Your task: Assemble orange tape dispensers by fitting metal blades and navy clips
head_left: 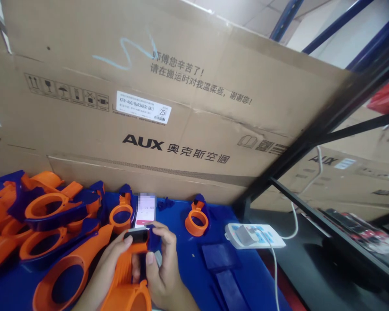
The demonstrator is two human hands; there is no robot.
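An orange tape dispenser with a black roller at its head is held up close to me at the bottom middle. My left hand is closed around it from the left, thumb at the roller's end. On the other side my right hand has curled fingers against a dark blue part at the head. A small grey piece shows between that hand's thumb and fingers; what it belongs to is unclear. Just behind the hands lies a phone with a lit screen.
Several orange and blue tape dispensers are heaped at the left of the blue table. Another dispenser stands right of the phone. Flat blue pieces and a white power strip lie right. A big cardboard box backs the table.
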